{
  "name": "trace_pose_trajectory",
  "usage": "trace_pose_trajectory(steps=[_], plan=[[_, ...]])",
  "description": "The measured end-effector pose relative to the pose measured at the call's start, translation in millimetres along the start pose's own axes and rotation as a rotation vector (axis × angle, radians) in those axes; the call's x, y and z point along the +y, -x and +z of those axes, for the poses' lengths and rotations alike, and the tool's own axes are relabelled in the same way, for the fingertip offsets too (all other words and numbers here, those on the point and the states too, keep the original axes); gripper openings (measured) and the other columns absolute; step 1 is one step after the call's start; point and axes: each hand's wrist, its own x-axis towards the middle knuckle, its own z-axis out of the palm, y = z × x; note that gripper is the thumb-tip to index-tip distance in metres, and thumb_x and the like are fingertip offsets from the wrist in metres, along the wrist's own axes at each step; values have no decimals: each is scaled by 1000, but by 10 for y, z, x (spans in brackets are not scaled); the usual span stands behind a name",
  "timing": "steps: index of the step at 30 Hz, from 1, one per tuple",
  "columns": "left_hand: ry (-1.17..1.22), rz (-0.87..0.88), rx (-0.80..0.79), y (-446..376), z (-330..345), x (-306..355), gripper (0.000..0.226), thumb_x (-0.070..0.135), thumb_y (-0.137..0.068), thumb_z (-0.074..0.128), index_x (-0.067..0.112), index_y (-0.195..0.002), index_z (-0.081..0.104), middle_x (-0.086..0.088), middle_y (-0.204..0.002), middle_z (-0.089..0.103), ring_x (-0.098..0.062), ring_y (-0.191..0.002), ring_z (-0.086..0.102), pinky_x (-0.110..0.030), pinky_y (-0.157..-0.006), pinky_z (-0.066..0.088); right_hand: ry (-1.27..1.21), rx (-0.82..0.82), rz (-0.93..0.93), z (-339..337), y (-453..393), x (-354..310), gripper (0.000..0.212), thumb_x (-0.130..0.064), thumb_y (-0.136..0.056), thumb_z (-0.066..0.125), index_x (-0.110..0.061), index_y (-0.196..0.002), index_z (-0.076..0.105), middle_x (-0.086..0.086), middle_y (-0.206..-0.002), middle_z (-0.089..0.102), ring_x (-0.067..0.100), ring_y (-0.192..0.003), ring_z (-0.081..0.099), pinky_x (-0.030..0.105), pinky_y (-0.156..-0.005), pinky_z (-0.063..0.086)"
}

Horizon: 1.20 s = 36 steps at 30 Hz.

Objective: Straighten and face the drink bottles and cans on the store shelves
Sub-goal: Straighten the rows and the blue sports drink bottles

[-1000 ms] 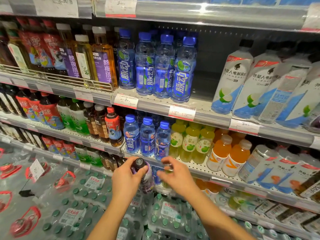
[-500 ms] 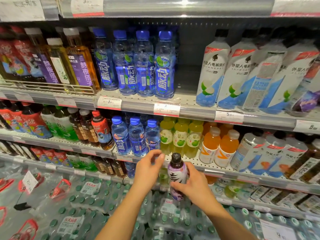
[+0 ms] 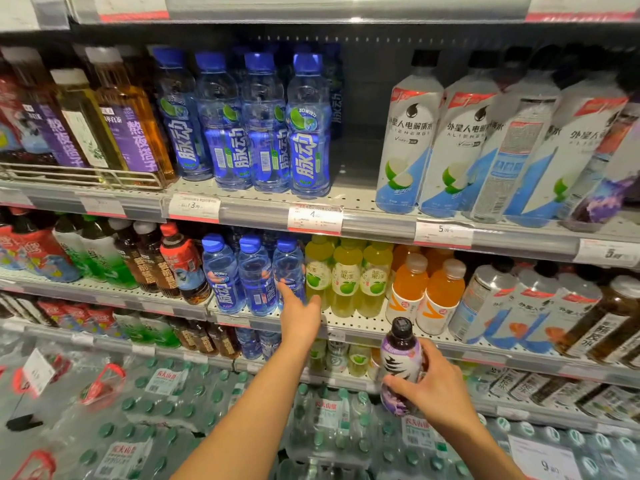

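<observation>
My right hand [image 3: 434, 386] grips a purple-labelled bottle [image 3: 401, 362] with a black cap, upright in front of the middle shelf edge. My left hand [image 3: 299, 311] stretches forward with straight fingers, its fingertips touching the rightmost of three blue bottles [image 3: 289, 271] on the middle shelf. Green-apple bottles [image 3: 346, 275] stand just right of that hand, and orange drink bottles [image 3: 426, 292] stand beyond them. On the upper shelf is a row of taller blue bottles [image 3: 263, 123], two of them showing barcodes.
White electrolyte bottles [image 3: 467, 147] lean on the upper shelf at right, above similar ones [image 3: 526, 303] on the middle shelf. Tea bottles [image 3: 114, 123] stand behind a wire rail at upper left. Shrink-wrapped water packs [image 3: 166, 403] fill the floor level below.
My left hand let go of the purple bottle and reached up to the blue bottles on the middle shelf. My right hand took the purple bottle and carried it to the right.
</observation>
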Motion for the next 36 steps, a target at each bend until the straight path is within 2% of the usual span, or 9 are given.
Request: trace_pose_trajectory(steps=[5, 9, 12, 16, 24, 28, 30, 33, 36], plan=[[14, 6, -33, -56, -76, -76, 86, 31, -100, 57, 29, -162, -2, -10, -157, 40, -33, -135, 47, -41, -105, 40, -1, -5, -2, -39, -4, -30, 63, -40, -66, 92, -43, -114, 51, -28, -94, 68, -8, -88, 64, 25, -77, 51], [14, -15, 173, -51, -285, -310, 70, 27, -96, 60, 18, -157, 27, -7, -157, 42, -32, -139, 44, -43, -112, 38, 3, -25, -15, 22, 9, -88, 63, -40, -66, 92, -45, -114, 52, -31, -94, 68, -13, -86, 61, 12, -72, 45], [21, -43, 162, -140, -382, -440, 80, 30, -94, 58, 24, -161, 15, -3, -166, 24, -30, -149, 31, -52, -118, 31, 0, -43, -7, 76, 12, -139, 62, -38, -68, 92, -43, -115, 53, -33, -94, 66, -19, -84, 57, 3, -66, 39], [25, -33, 71, -262, -413, -378, 81, 29, -97, 55, 28, -162, 7, 1, -169, 10, -29, -152, 23, -51, -120, 27, -9, -64, -1, 114, 28, -219, 63, -38, -69, 92, -44, -115, 50, -35, -94, 62, -22, -82, 54, -2, -62, 38], [62, -3, 109, -394, -417, -454, 77, 28, -92, 58, 26, -160, 22, 2, -164, 30, -30, -140, 44, -49, -115, 37, -62, -77, 3, 97, 24, -204, 62, -32, -69, 93, -40, -118, 54, -28, -97, 70, -21, -85, 60, 1, -63, 44], [141, -27, 377, -304, -484, -553, 59, 20, -93, 59, 22, -150, 41, -8, -144, 54, -31, -118, 60, -50, -102, 48, -86, -51, 1, 66, -4, -183, 63, -31, -69, 93, -48, -114, 52, -33, -92, 69, -20, -86, 61, 5, -69, 43], [190, -37, 464, -366, -581, -687, 65, 28, -89, 58, 21, -151, 39, -8, -149, 48, -31, -125, 56, -53, -104, 46, -95, -46, 3, 62, -12, -179, 61, -29, -70, 93, -52, -106, 50, -41, -88, 66, -19, -86, 61, 10, -72, 44], [180, -58, 366, -539, -744, -732, 81, 39, -84, 55, 30, -158, 23, -2, -161, 35, -33, -140, 43, -55, -112, 39, -103, -39, 12, 72, -7, -162, 60, -30, -70, 93, -52, -104, 49, -37, -87, 68, -22, -85, 60, 12, -72, 44], [167, -51, 295, -581, -809, -576, 81, 28, -94, 56, 31, -162, 11, 0, -164, 28, -32, -141, 40, -51, -113, 37, -95, -30, 21, 84, 19, -139, 64, -28, -68, 94, -45, -112, 51, -30, -92, 67, -23, -84, 59, 9, -72, 44]])
